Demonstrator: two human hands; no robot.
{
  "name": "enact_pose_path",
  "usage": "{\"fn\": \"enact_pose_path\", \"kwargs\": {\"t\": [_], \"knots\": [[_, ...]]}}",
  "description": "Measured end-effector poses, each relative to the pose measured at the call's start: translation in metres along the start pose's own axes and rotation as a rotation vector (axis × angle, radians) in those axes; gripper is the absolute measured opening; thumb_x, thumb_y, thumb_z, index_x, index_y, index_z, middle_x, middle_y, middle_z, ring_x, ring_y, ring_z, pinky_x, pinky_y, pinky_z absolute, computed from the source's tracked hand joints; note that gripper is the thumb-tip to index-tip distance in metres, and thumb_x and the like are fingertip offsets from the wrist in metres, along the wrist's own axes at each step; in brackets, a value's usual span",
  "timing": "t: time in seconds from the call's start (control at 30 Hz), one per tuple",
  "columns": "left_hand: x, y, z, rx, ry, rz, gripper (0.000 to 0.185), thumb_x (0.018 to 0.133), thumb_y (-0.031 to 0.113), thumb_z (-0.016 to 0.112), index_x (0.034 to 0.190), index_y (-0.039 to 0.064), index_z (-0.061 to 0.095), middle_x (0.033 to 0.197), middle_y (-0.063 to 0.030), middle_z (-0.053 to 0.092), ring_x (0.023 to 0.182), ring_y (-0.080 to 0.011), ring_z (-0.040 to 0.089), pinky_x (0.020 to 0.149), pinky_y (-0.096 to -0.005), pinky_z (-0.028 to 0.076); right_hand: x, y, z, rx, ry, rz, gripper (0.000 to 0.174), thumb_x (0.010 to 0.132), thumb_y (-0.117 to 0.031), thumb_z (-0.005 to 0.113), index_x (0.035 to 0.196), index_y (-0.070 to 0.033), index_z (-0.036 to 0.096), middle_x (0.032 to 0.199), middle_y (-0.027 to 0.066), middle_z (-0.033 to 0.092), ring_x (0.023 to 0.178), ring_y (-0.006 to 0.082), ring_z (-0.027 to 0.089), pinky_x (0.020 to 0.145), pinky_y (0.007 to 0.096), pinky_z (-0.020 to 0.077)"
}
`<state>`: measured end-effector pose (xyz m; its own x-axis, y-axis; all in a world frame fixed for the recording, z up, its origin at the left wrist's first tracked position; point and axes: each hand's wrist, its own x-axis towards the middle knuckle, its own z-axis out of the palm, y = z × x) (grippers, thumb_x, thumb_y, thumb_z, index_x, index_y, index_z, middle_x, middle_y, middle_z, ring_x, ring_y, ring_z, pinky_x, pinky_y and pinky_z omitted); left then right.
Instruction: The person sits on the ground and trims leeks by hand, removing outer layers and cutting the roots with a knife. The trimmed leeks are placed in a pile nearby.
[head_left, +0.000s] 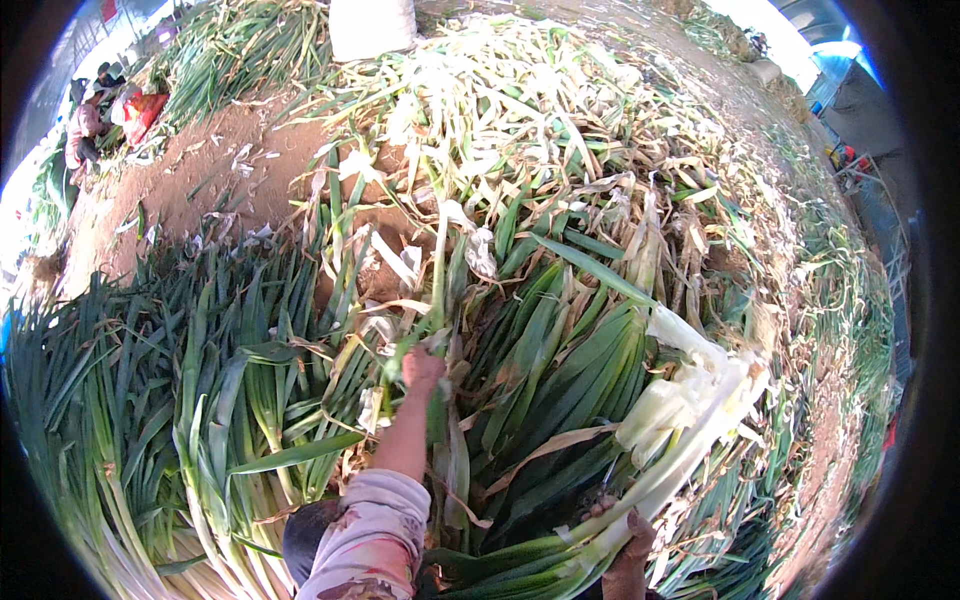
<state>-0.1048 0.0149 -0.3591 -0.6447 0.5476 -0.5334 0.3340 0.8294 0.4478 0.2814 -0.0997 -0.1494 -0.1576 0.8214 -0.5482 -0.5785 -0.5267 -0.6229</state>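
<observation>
My left hand (424, 367) reaches forward at the middle, its fingers closed around blurred green onion leaves. A pale stalk (439, 277) runs upward just beyond this hand. At lower right, my right hand (636, 534) grips a bunch of large green onions (675, 469). Their white root ends point up and right, with loose pale outer skins (656, 416) hanging from them. The green tops bend toward the bottom edge. Part of the right hand is hidden by the stalks. Between the hands lie dark green onion leaves (570, 375).
Unpeeled green onions (150, 360) cover the ground at left. Ahead lies a broad heap of stripped leaves and skins (525, 105), with a white sack (373, 30) behind it. A person (86, 127) sits at far upper left beside a red bag (142, 116).
</observation>
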Motion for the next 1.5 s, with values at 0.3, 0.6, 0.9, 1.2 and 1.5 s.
{"fn": "enact_pose_path", "kwargs": {"t": [0.3,0.6,0.9,1.2,1.5], "knots": [[-0.27,-0.008,0.013,0.031,-0.236,0.525,0.045,0.071,0.02,0.072,0.11,0.0,0.06,0.095,-0.0254,0.064,0.091,-0.0371,0.064,0.081,-0.0468,0.05,-0.021,-0.007,0.016,0.001,-0.018,-0.037,0.065,0.077,-0.023,0.062,0.133,-0.002,0.039,0.096,0.015,0.059,0.085,0.0266,0.06,0.077,0.0394,0.0517],[-0.249,0.031,0.009,-0.167,-0.153,0.648,0.036,0.079,0.03,0.064,0.099,0.001,0.06,0.096,-0.0256,0.063,0.091,-0.0408,0.061,0.078,-0.0493,0.048,-0.051,-0.016,0.004,-0.08,0.04,0.024,0.052,0.075,-0.017,0.065,0.122,-0.003,0.048,0.088,0.0098,0.061,0.08,0.0223,0.061,0.071,0.0353,0.0518],[-0.2,0.07,0.062,-0.001,-0.331,0.542,0.038,0.057,0.018,0.076,0.088,-0.001,0.065,0.092,-0.0227,0.064,0.092,-0.0348,0.062,0.078,-0.0413,0.05,-0.042,-0.02,-0.029,-0.064,0.074,0.043,0.047,0.075,-0.023,0.065,0.115,-0.001,0.053,0.091,0.0096,0.061,0.083,0.0213,0.06,0.073,0.0346,0.0504],[-0.327,0.212,-0.151,-0.256,-0.3,0.911,0.06,0.084,0.025,0.066,0.131,-0.006,0.043,0.104,-0.0194,0.064,0.089,-0.0257,0.064,0.083,-0.0341,0.053,-0.022,-0.018,-0.034,-0.042,-0.109,-0.164,0.046,0.081,-0.018,0.069,0.119,0.0,0.051,0.09,0.0121,0.064,0.08,0.0269,0.064,0.071,0.0397,0.0538],[-0.388,0.032,-0.013,-0.514,-0.608,0.736,0.06,0.097,0.049,0.041,0.135,0.003,0.041,0.121,-0.0147,0.056,0.111,-0.0232,0.051,0.093,-0.0328,0.04,-0.053,0.009,-0.015,-0.448,-0.15,-0.221,0.039,0.081,-0.03,0.072,0.108,-0.005,0.062,0.093,0.0009,0.063,0.084,0.012,0.057,0.077,0.0284,0.0447]]}}
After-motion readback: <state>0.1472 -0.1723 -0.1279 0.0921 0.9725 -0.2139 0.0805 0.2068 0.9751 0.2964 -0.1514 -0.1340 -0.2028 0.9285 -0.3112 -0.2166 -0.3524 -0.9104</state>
